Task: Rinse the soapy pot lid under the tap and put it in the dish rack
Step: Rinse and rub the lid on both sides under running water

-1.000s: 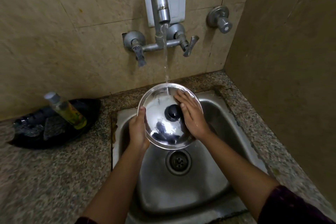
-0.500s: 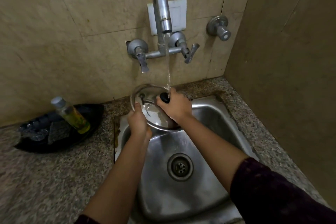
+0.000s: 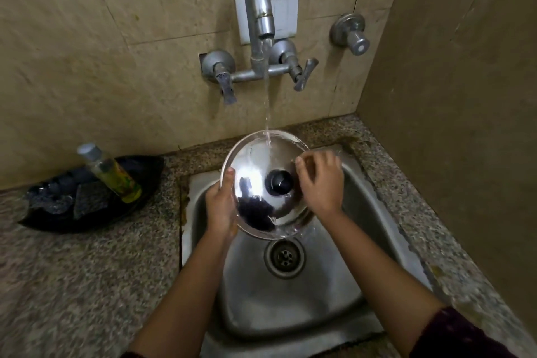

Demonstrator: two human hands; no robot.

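A round steel pot lid point(image 3: 255, 171) with a black knob point(image 3: 279, 182) is tilted toward me over the steel sink point(image 3: 377, 229). Water runs from the tap point(image 3: 258, 5) onto the lid's far edge. My left hand point(image 3: 220, 206) grips the lid's left rim, thumb on top. My right hand point(image 3: 319, 180) rests on the lid's right side beside the knob, fingers curled against the surface. No dish rack is in view.
A black tray point(image 3: 87, 221) on the granite counter point(image 3: 72, 285) at the left holds a green-liquid bottle point(image 3: 113, 174) and scrubbers. Tiled walls close in behind and on the right. The drain point(image 3: 284, 256) lies below the lid. A separate wall valve point(image 3: 350, 32) sits right of the tap.
The lid has tipped back to face me, top side and knob showing, after being tilted away. My right hand has come off the knob and moved to the lid's right side.
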